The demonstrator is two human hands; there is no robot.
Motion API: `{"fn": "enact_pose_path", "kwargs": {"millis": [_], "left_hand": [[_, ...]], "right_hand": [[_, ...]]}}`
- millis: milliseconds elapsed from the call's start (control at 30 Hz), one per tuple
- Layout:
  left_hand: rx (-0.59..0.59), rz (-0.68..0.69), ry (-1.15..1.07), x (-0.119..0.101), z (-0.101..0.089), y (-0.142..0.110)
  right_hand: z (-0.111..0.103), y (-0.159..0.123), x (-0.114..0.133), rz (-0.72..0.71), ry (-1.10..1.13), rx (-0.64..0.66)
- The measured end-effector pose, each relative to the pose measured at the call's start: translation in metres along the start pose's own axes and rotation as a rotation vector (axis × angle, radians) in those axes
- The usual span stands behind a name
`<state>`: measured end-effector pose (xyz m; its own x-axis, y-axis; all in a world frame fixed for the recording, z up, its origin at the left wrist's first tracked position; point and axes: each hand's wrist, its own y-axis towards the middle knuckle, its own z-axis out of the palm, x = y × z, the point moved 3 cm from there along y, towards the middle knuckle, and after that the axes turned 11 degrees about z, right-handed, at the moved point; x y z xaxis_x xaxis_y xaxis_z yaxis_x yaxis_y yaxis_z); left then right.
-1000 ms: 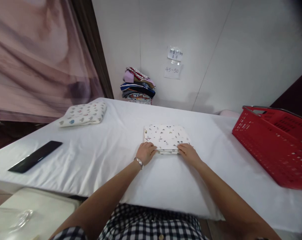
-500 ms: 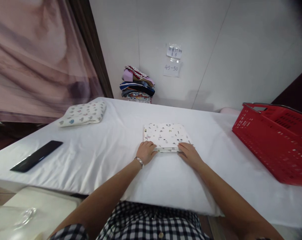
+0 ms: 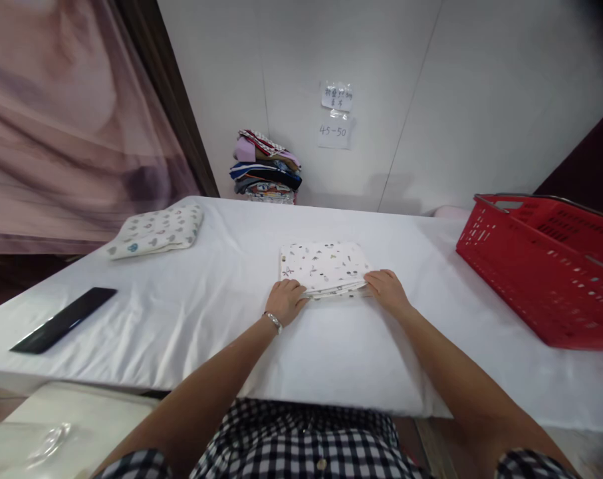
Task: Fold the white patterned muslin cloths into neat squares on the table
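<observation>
Apparently to steady its layered edge, the left hand and right hand, each grip closed, pinch the lower corners of a white, printed, folded rectangular cloth mid-frame.

My right hand could slide sideways over the table until the basket blocks it. My left hand has room leftward to the black panel and a second cloth. Straight ahead, the wall closes the way.
</observation>
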<state>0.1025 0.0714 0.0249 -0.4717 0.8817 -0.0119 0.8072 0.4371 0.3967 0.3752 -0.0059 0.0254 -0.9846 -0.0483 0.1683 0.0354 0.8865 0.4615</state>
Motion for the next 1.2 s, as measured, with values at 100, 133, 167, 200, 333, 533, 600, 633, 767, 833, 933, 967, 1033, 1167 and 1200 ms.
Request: {"fn": "enact_pose_path", "kwargs": {"millis": [100, 133, 167, 200, 333, 533, 600, 633, 767, 833, 933, 967, 1033, 1167, 1200], "left_hand": [[-0.009, -0.018, 0.011, -0.001, -0.001, 0.0], [-0.012, -0.02, 0.013, -0.002, -0.001, 0.0], [-0.011, -0.018, 0.014, -0.002, -0.002, 0.001], [-0.009, -0.016, 0.015, -0.003, -0.002, 0.0], [0.008, -0.014, 0.018, -0.004, -0.003, 0.0], [0.02, -0.015, 0.028, -0.006, -0.003, 0.009], [0.029, -0.01, 0.05, -0.007, -0.002, 0.015], [0.032, 0.001, 0.057, -0.008, 0.0, 0.018], [0.023, 0.072, 0.03, -0.01, 0.005, 0.026], [0.002, 0.086, -0.002, -0.008, 0.005, 0.028], [-0.048, 0.076, -0.021, -0.006, 0.003, 0.03], [-0.06, 0.07, -0.017, -0.006, 0.003, 0.03], [-0.061, 0.066, -0.005, -0.007, 0.006, 0.029], [-0.01, 0.086, 0.0, -0.012, 0.016, 0.024], [-0.002, 0.086, -0.001, -0.012, 0.018, 0.023]], "right_hand": [[0.004, 0.003, -0.001, 0.005, -0.006, -0.045], [0.006, 0.001, -0.002, -0.005, -0.002, -0.03], [0.01, -0.001, -0.003, -0.019, 0.004, -0.009], [0.013, -0.004, -0.004, -0.031, 0.011, 0.009], [0.017, -0.014, -0.008, -0.034, 0.021, 0.019], [0.01, -0.011, -0.001, -0.013, 0.01, 0.062], [0.007, -0.008, 0.006, -0.021, 0.004, 0.073], [0.007, -0.005, 0.01, -0.032, 0.003, 0.079], [0.011, 0.004, 0.022, -0.076, 0.012, 0.117], [0.014, 0.008, 0.024, -0.071, 0.023, 0.123], [0.015, 0.011, 0.023, -0.026, 0.048, 0.043], [0.015, 0.011, 0.023, -0.006, 0.054, 0.006], [0.016, 0.009, 0.024, 0.015, 0.052, -0.033], [0.022, 0.002, 0.025, -0.006, 0.023, 0.01], [0.023, 0.002, 0.025, -0.011, 0.018, 0.013]]}}
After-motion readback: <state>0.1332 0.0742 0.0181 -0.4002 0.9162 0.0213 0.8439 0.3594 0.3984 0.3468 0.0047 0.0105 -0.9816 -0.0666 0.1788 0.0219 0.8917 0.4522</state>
